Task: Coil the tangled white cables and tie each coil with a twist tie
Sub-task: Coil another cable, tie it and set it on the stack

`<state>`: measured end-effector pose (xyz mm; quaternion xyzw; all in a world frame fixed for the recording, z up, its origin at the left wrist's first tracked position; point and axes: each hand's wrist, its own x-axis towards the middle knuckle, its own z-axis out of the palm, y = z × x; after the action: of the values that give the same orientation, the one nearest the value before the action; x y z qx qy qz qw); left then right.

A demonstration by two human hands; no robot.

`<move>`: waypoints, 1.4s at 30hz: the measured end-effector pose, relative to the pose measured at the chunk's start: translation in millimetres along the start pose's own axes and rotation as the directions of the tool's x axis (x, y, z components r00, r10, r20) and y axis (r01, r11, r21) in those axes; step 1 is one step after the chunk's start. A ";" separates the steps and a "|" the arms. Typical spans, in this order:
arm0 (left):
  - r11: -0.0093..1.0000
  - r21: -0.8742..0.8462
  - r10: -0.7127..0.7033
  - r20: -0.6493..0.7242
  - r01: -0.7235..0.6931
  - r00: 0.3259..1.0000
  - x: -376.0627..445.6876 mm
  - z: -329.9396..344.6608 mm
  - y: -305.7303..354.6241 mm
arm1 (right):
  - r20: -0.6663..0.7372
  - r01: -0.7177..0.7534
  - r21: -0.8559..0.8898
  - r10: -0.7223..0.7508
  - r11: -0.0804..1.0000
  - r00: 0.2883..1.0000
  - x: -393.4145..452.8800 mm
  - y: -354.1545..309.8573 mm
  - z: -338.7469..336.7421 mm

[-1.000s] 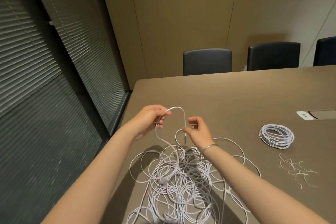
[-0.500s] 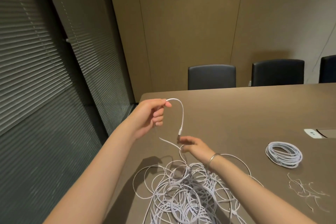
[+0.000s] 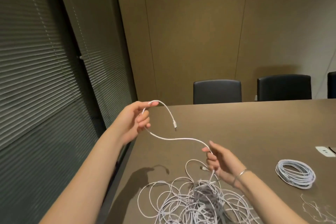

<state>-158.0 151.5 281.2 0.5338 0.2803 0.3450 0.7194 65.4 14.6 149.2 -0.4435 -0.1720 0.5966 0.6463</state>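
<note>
A heap of tangled white cables (image 3: 196, 203) lies on the brown table (image 3: 254, 129) near its front left corner. My left hand (image 3: 134, 120) is raised over the table's left edge and pinches one white cable (image 3: 181, 139) near its end; the plug (image 3: 175, 126) dangles free to the right. That cable runs in a curve down to my right hand (image 3: 218, 162), whose fingers curl round it just above the heap. A finished coil (image 3: 295, 173) of white cable lies flat to the right. Loose twist ties (image 3: 316, 209) lie at the lower right.
Black chairs (image 3: 217, 92) stand along the table's far side, against a tan panelled wall. Dark window blinds (image 3: 45, 87) fill the left. A white socket plate (image 3: 325, 151) sits in the table at the right edge.
My left hand has lifted higher and to the left with the cable end. My right hand has slid along the cable to the right, drawing a longer length out of the heap.
</note>
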 end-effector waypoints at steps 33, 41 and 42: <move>0.994 0.066 -0.089 0.108 0.082 0.990 -5.4 56.3 -36.4 | 0.276 0.625 -0.742 -0.740 0.243 0.614 -26.0 35.8 74.4; 0.981 -0.186 -0.042 0.113 0.062 0.993 0.1 32.0 13.7 | 0.107 0.099 -0.994 -0.293 -0.041 0.950 17.7 40.6 -0.8; 0.978 -0.204 -0.026 0.106 0.047 0.994 1.3 25.8 20.6 | 0.035 0.029 -0.999 -0.266 -0.025 0.963 21.9 38.6 -14.0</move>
<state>-141.5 141.6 308.0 0.4683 0.2154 0.3310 0.7904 57.1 25.5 104.8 -0.7965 -0.5348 0.1858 0.2122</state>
